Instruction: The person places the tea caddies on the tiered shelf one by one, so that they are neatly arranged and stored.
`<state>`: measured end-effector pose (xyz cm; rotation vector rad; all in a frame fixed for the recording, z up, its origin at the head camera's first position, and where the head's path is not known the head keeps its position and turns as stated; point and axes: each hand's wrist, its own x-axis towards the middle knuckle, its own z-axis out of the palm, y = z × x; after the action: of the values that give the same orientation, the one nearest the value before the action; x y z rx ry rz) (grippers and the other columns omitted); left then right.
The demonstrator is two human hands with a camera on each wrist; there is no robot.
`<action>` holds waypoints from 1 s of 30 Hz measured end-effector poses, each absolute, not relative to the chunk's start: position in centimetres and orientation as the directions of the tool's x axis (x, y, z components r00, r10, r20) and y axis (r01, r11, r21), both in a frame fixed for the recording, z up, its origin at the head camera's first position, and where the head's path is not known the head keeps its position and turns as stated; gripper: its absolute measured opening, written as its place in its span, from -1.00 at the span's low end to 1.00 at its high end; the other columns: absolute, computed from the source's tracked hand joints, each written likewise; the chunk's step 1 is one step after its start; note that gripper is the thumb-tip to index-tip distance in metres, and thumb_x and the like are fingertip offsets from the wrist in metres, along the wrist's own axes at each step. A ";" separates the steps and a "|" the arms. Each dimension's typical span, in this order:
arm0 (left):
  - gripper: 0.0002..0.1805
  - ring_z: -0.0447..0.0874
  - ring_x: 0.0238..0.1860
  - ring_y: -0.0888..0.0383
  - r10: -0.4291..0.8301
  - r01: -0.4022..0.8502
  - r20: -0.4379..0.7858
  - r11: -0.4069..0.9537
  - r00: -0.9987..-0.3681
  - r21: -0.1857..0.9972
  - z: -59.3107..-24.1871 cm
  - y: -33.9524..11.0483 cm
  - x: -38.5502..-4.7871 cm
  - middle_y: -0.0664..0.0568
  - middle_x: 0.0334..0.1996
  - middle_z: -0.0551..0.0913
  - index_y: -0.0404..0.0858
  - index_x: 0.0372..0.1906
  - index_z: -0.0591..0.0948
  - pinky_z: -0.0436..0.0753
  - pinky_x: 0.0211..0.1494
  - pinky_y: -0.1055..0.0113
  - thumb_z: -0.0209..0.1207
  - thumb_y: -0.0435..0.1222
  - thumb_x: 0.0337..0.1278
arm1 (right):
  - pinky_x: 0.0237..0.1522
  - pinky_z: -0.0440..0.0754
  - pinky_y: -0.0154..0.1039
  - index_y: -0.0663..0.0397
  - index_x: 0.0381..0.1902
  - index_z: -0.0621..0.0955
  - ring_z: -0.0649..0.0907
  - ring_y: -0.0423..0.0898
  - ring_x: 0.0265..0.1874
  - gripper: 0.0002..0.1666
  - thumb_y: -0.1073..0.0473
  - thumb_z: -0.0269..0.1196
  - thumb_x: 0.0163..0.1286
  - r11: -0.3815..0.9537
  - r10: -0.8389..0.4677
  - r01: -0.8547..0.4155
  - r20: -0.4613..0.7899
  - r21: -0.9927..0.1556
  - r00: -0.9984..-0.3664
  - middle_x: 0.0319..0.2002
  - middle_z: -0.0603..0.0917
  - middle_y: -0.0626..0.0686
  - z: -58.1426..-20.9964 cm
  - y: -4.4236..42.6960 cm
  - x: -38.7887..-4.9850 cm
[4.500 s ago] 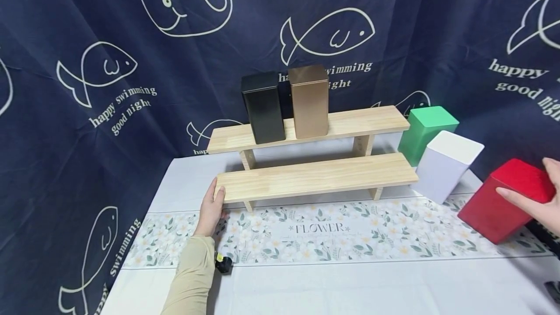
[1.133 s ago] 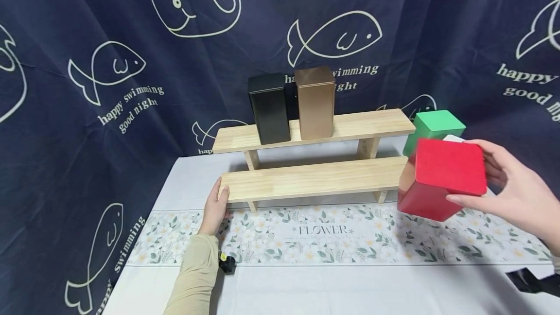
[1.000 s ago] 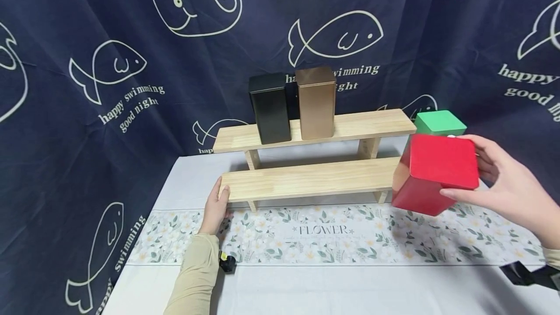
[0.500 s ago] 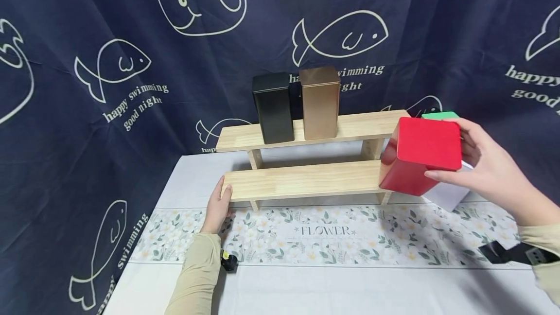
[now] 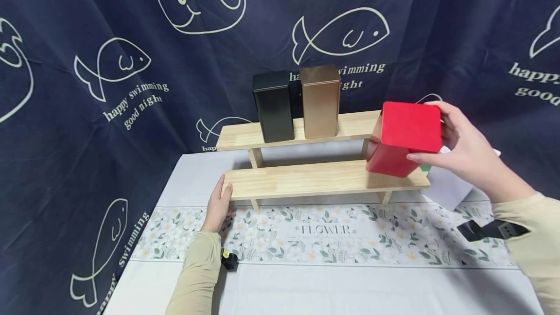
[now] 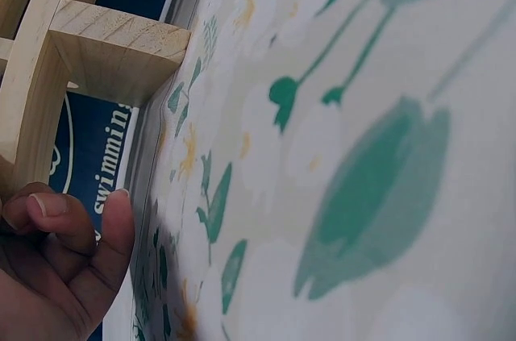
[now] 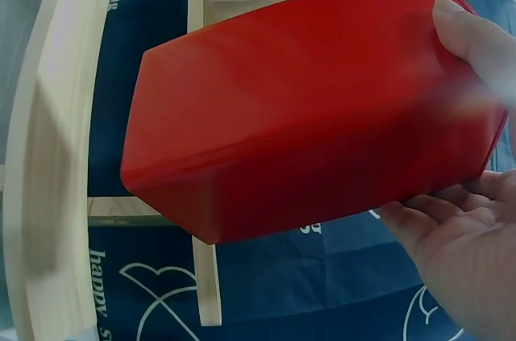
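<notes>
Left grip (image 5: 216, 208) clasps the lower shelf (image 5: 297, 180), right grip (image 5: 467, 154) pinches the red box (image 5: 410, 128)! Overswinging could topple the bronze box (image 5: 321, 110) left of that grip.

"FLOWER" on the floral tablecloth (image 5: 280, 252), "happy swimming good night" on navy curtain (image 5: 267, 47).

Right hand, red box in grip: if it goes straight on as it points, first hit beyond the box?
Likely the bronze box on the upper shelf, ahead and leftward of the right hand and red box in the head view. Depth is unclear; the upper shelf might come first.
</notes>
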<state>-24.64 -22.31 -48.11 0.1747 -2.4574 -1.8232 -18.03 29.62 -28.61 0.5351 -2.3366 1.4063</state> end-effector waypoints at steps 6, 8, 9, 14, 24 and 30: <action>-0.33 0.39 -0.62 0.07 -0.139 -0.061 -0.021 0.286 -0.990 0.956 -48.1 -22.5 -24.7 -0.15 0.41 0.26 0.06 0.56 0.04 0.64 -0.57 0.18 -0.11 0.05 0.48 | -0.08 0.50 -0.63 -0.11 0.43 0.23 0.49 -0.16 0.02 0.15 0.54 0.49 -0.07 0.429 -0.130 -0.478 0.472 -0.766 -0.872 0.16 0.43 -0.02 -28.2 28.9 -20.0; -0.33 0.38 -0.62 0.07 -0.141 -0.065 -0.025 0.289 -0.990 0.955 -48.2 -22.5 -24.7 -0.16 0.41 0.25 0.05 0.56 0.03 0.64 -0.57 0.18 -0.11 0.05 0.48 | -0.09 0.49 -0.63 -0.14 0.43 0.22 0.47 -0.17 0.04 0.14 0.50 0.49 -0.04 0.430 -0.123 -0.464 0.458 -0.775 -0.880 0.17 0.41 -0.04 -28.1 28.6 -20.6; -0.32 0.39 -0.61 0.07 -0.141 -0.066 -0.025 0.292 -0.990 0.954 -48.2 -22.5 -24.8 -0.17 0.41 0.25 0.03 0.57 0.03 0.64 -0.58 0.19 -0.11 0.05 0.48 | -0.08 0.49 -0.62 -0.15 0.43 0.21 0.47 -0.17 0.05 0.14 0.49 0.49 -0.03 0.428 -0.120 -0.458 0.454 -0.779 -0.883 0.18 0.40 -0.04 -28.1 28.5 -20.8; -0.32 0.42 -0.61 0.05 -0.152 -0.071 -0.026 0.294 -0.988 0.953 -48.3 -22.4 -24.9 -0.17 0.41 0.25 0.05 0.56 0.04 0.63 -0.60 0.20 -0.10 0.06 0.47 | -0.09 0.52 -0.61 -0.18 0.43 0.22 0.43 -0.15 0.10 0.10 0.44 0.49 0.02 0.407 -0.112 -0.440 0.435 -0.800 -0.894 0.21 0.36 -0.05 -28.0 28.1 -21.6; -0.32 0.33 -0.69 0.11 -0.140 -0.050 -0.011 0.279 -0.990 0.959 -48.4 -22.3 -24.9 -0.14 0.44 0.22 0.06 0.56 0.05 0.64 -0.59 0.17 -0.09 0.06 0.47 | -0.10 0.58 -0.54 -0.15 0.42 0.24 0.44 -0.08 0.11 0.04 0.45 0.46 0.06 0.350 -0.139 -0.466 0.448 -0.812 -0.883 0.23 0.38 0.02 -28.2 27.9 -23.1; -0.32 0.36 -0.69 0.09 -0.145 -0.052 -0.010 0.287 -0.989 0.956 -48.4 -22.4 -25.0 -0.15 0.40 0.27 0.04 0.56 0.05 0.63 -0.61 0.18 -0.09 0.06 0.47 | -0.11 0.59 -0.53 -0.13 0.43 0.23 0.47 -0.10 0.09 0.03 0.50 0.40 0.09 0.305 -0.146 -0.471 0.448 -0.828 -0.882 0.22 0.39 0.01 -28.2 27.9 -23.8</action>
<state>-24.96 -22.43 -48.39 0.1888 -2.4564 -1.8206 -23.78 27.89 -28.19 0.5589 -2.2879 1.6020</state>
